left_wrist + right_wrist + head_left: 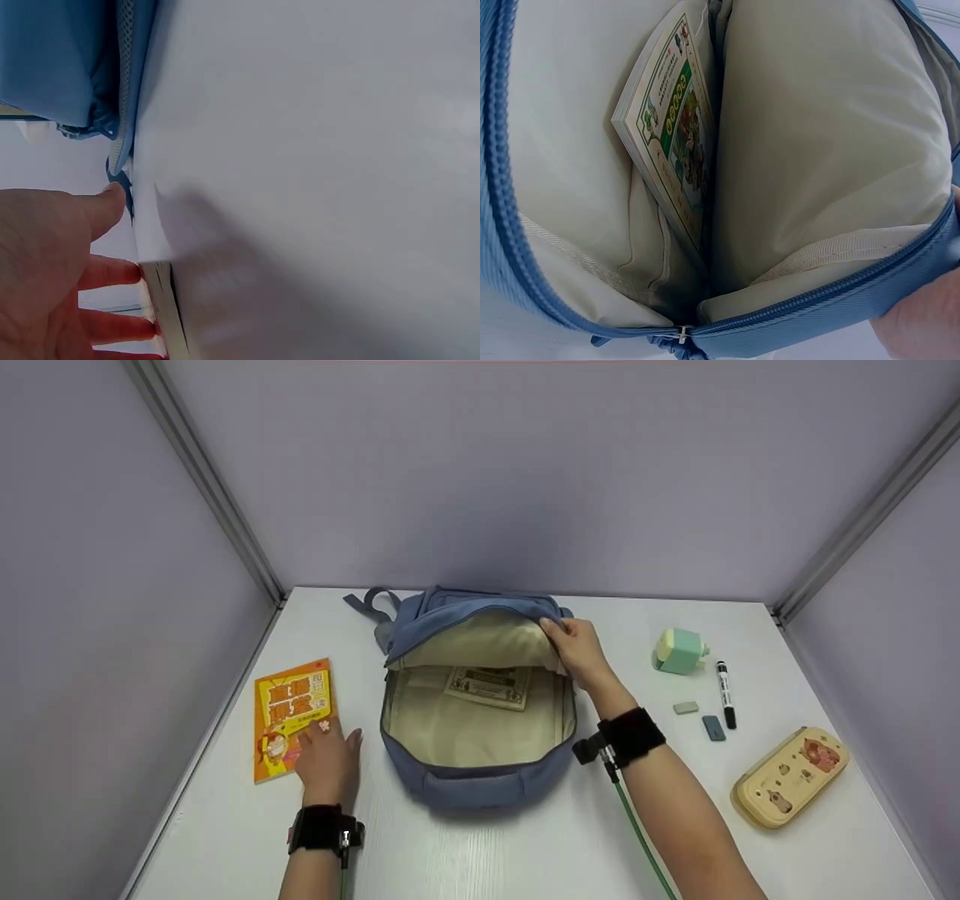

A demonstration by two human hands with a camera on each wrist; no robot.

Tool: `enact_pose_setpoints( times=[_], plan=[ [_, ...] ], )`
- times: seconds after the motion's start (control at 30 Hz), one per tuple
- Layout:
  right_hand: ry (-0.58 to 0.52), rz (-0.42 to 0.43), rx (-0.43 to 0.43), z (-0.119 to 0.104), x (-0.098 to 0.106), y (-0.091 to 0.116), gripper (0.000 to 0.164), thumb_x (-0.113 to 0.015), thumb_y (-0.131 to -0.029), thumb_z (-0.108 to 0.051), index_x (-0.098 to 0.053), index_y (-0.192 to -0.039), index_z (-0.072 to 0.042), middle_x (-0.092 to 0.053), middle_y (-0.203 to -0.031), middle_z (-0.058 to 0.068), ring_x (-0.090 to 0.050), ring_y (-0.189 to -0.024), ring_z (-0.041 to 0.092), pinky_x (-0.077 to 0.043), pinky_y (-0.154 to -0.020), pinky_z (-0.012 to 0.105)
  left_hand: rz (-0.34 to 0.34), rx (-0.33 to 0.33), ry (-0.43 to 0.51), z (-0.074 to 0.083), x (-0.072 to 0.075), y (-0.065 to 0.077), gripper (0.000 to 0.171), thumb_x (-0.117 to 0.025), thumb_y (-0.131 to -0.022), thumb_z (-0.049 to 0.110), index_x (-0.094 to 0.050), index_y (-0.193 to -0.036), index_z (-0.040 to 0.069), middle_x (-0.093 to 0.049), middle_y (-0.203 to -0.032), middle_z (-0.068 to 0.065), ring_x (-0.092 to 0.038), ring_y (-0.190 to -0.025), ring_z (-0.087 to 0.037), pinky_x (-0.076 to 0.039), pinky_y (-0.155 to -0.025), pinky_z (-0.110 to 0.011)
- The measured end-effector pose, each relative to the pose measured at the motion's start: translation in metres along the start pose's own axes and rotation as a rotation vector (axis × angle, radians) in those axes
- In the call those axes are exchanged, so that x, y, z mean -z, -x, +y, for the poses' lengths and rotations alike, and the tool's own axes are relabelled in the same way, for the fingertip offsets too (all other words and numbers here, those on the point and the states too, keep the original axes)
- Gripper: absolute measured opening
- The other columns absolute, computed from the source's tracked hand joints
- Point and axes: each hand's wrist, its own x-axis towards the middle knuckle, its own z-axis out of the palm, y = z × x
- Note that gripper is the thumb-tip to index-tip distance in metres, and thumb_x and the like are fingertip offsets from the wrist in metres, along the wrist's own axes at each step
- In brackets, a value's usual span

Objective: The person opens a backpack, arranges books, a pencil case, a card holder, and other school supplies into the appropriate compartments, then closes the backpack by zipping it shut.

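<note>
A blue backpack [474, 793] lies unzipped on the table, its cream lining showing. My right hand [582, 654] grips the edge of its raised front flap [480, 631] at the right side. Inside sits a book with a green and white cover [676, 124], partly hidden under the flap in the head view. To the left, an orange and yellow book [294, 701] lies flat. My left hand [328, 761] rests at that book's lower right side. Fairly straight fingers touch the book's edge [166, 307] in the left wrist view, with the thumb held apart.
On the right are a green and cream box-shaped item [681, 651], a black and white marker [725, 695], a pale eraser-like block [685, 708], a dark blue-grey block [714, 728] and a yellow pencil case [791, 778]. Grey-white panels [480, 480] enclose the table.
</note>
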Motion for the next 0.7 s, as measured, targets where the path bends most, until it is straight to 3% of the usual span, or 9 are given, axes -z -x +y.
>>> enact_pose_setpoints(
  times=[0.2,0.3,0.37,0.53,0.7],
  plan=[
    [-0.001,0.001,-0.013,0.001,-0.001,0.001,0.044,-0.060,-0.100,-0.028,-0.041,-0.064,-0.010,-0.034,-0.052,-0.007,-0.030,-0.039,0.004,-0.025,-0.038,0.021,0.118,0.003,0.119,-0.010,0.006,-0.002,0.031,-0.060,-0.095,0.011,-0.059,-0.116,-0.012,-0.053,-0.108,-0.034,-0.058,-0.094,-0.050,-0.049,-0.069,-0.062],
    [0.008,0.013,-0.012,0.001,-0.002,0.000,0.044,-0.060,-0.100,-0.027,-0.041,-0.064,-0.010,-0.033,-0.052,-0.006,-0.030,-0.040,0.005,-0.025,-0.039,0.021,0.167,0.086,0.139,-0.019,0.015,-0.002,0.028,-0.062,-0.090,0.007,-0.059,-0.109,-0.014,-0.052,-0.104,-0.036,-0.056,-0.092,-0.054,-0.045,-0.073,-0.063],
    [0.014,0.018,-0.009,0.001,-0.002,0.000,0.044,-0.060,-0.100,-0.026,-0.041,-0.064,-0.011,-0.033,-0.053,-0.006,-0.030,-0.041,0.005,-0.025,-0.040,0.021,0.161,0.171,0.133,-0.026,0.021,-0.001,0.035,-0.064,-0.089,0.010,-0.056,-0.113,-0.014,-0.049,-0.109,-0.038,-0.050,-0.099,-0.057,-0.040,-0.078,-0.066],
    [0.025,0.018,-0.013,0.001,-0.002,-0.001,0.044,-0.060,-0.100,-0.028,-0.041,-0.064,-0.011,-0.034,-0.053,-0.007,-0.032,-0.042,0.005,-0.028,-0.040,0.022,0.012,0.369,0.152,-0.040,0.033,-0.003,0.069,-0.064,-0.093,0.038,-0.036,-0.136,-0.008,-0.031,-0.126,-0.047,-0.036,-0.114,-0.065,-0.028,-0.088,-0.077],
    [0.031,0.020,-0.017,0.001,-0.002,-0.001,0.045,-0.060,-0.100,-0.029,-0.041,-0.063,-0.011,-0.034,-0.052,-0.007,-0.032,-0.041,0.005,-0.027,-0.040,0.022,-0.128,0.459,0.180,-0.045,0.037,-0.001,0.089,-0.056,-0.092,0.059,-0.021,-0.147,-0.003,-0.015,-0.134,-0.055,-0.029,-0.118,-0.070,-0.025,-0.085,-0.083]
  ],
)
